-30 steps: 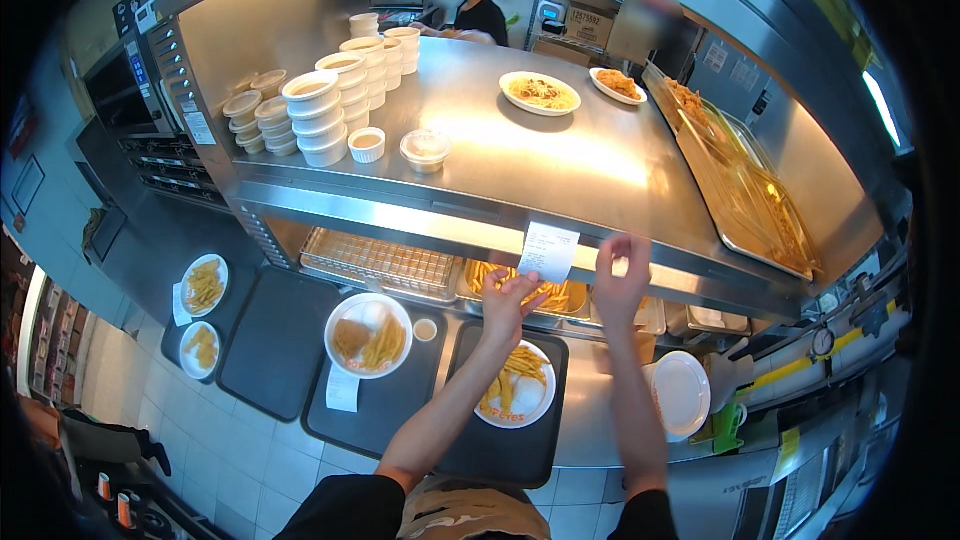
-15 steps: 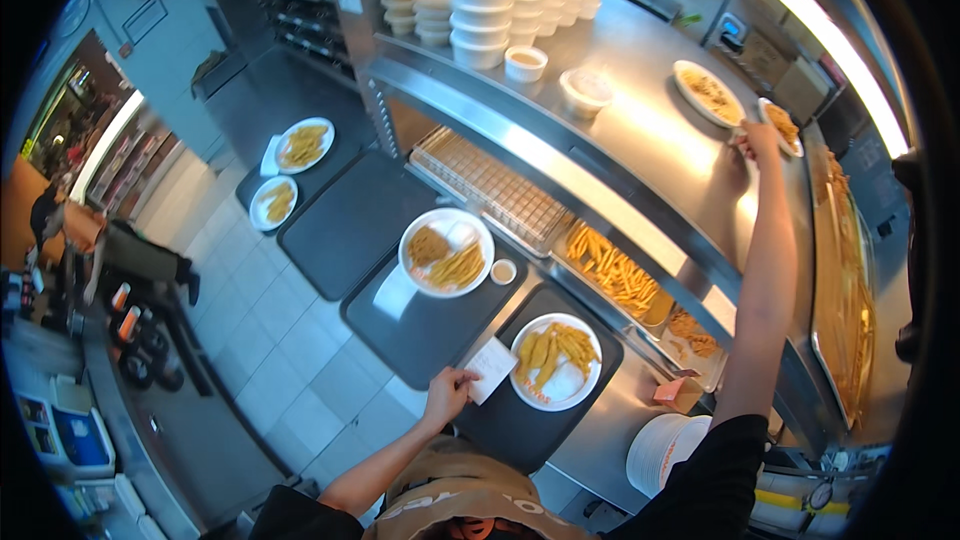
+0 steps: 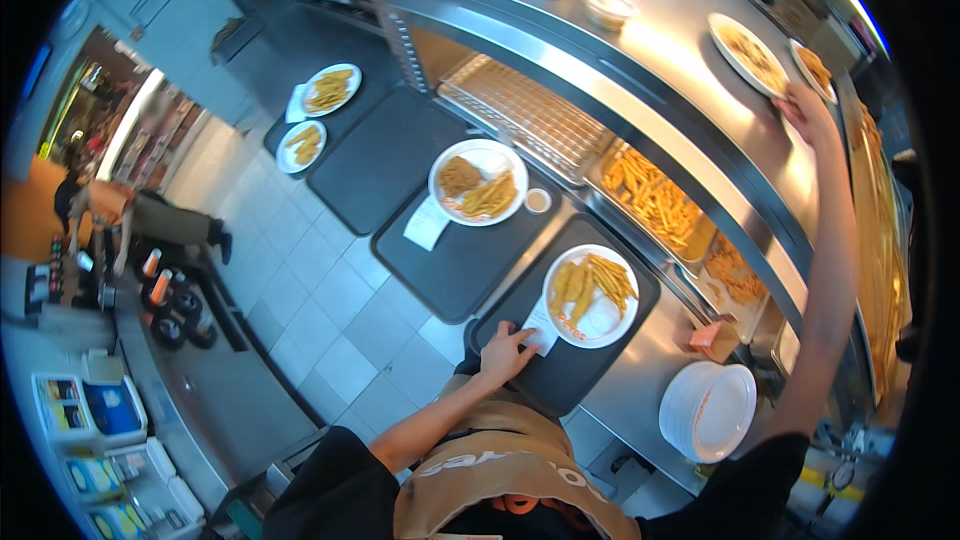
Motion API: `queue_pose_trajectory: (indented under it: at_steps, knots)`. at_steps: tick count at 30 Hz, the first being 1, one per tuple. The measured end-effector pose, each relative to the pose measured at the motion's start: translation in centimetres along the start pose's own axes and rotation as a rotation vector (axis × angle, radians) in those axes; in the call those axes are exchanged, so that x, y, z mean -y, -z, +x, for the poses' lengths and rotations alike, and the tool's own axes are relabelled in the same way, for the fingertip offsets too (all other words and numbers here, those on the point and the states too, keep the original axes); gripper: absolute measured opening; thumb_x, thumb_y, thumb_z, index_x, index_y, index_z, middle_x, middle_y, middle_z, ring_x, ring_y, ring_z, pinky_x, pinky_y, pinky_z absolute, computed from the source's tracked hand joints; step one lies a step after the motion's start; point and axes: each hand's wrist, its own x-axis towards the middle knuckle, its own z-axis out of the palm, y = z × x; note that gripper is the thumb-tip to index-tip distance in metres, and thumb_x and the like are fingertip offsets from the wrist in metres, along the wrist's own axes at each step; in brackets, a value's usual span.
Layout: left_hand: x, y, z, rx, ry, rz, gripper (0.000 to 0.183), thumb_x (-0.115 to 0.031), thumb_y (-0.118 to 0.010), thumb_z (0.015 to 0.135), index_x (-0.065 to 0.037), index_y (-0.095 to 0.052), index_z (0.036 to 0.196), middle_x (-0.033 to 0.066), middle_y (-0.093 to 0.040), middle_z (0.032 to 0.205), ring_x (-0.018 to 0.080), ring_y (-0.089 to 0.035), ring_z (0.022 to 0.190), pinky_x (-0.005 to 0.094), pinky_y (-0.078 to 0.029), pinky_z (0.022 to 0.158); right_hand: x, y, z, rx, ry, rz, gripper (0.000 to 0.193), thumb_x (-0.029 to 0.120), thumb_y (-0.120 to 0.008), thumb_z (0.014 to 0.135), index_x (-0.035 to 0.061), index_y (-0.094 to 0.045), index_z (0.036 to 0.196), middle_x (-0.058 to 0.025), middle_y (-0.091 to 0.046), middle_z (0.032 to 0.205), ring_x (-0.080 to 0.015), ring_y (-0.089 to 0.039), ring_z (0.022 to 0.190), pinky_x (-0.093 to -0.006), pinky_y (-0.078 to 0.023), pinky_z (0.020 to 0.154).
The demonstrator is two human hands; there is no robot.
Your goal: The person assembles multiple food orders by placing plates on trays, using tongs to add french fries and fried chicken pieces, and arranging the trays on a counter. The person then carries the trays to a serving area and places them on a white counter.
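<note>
My left hand [image 3: 507,354] is at the near tray [image 3: 560,390], its fingertips closed on a white paper slip [image 3: 541,328] beside the plate. That round white plate [image 3: 626,325] carries fries and yellowish strips of food. My right arm reaches up to the steel shelf, where my right hand [image 3: 808,115] is closed at the near rim of an oval white plate [image 3: 719,30] with food in it. The thumb's exact hold is hard to see. A smaller dish [image 3: 797,48] of browned food sits just right of that hand.
Farther left, another tray [image 3: 460,285] bears a plate [image 3: 520,170], a slip and a small cup [image 3: 538,201]. Fries [image 3: 650,195] fill a pan under the shelf. Stacked plates [image 3: 690,430] and an orange carton [image 3: 712,340] stand right. A co-worker [image 3: 150,215] bends at the left counter.
My left hand has brought the paper slip down against the near tray, next to the plate. My right hand stays by the oval plate. The whole view has shifted, with things appearing higher and farther right.
</note>
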Motion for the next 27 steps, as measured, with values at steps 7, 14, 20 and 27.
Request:
queue_pose_trajectory:
  at_steps: [7, 14, 20, 27]
  knots:
    - [3.3, 7.2, -2.7, -0.101, 0.018, -0.359, 0.033, -0.031, -0.068, 0.089, -0.017, -0.07, 0.119, 0.0099, -0.062, 0.115, 0.0205, -0.066, 0.08, 0.0363, -0.053, 0.074, -4.9, 4.3, -5.0, 0.181, 0.016, 0.065, 0.017, 0.013, -0.054, 0.093, -0.0008, -0.06, 0.101, -0.0057, -0.064, 0.076, -0.0068, -0.056, 0.047, -0.0151, -0.046, 0.04]
    - [11.3, 16.8, 1.4, -0.395, 0.15, -0.763, 0.025, -0.015, -0.066, 0.09, -0.007, -0.07, 0.113, 0.0012, -0.064, 0.089, 0.0092, -0.058, 0.068, 0.026, -0.048, 0.062, -4.3, -2.1, -20.5, 0.237, 0.12, -0.081, 0.034, 0.01, -0.048, 0.093, -0.0025, -0.051, 0.125, -0.0018, -0.065, 0.073, -0.0021, -0.051, 0.041, -0.014, -0.041, 0.035]
    - [23.1, 26.1, 7.1, -0.491, 0.317, -0.877, 0.044, -0.016, -0.065, 0.091, -0.007, -0.053, 0.132, 0.0041, -0.062, 0.09, 0.0128, -0.061, 0.074, 0.0284, -0.05, 0.056, -4.3, -16.9, -32.4, 0.285, 0.107, 0.018, 0.049, 0.009, -0.054, 0.084, -0.0049, -0.046, 0.13, -0.0068, -0.069, 0.079, -0.0046, -0.054, 0.039, -0.0154, -0.044, 0.035]
    - [35.4, 37.6, 20.1, -0.286, 0.418, -1.171, 0.071, -0.036, -0.067, 0.092, -0.01, -0.029, 0.145, 0.0131, -0.057, 0.12, 0.0262, -0.061, 0.103, 0.0415, -0.055, 0.08, -14.1, -41.5, -39.1, 0.419, -0.16, 0.116, 0.053, 0.01, -0.055, 0.08, -0.0004, -0.046, 0.131, -0.0107, -0.069, 0.083, -0.013, -0.06, 0.047, -0.023, -0.048, 0.037]
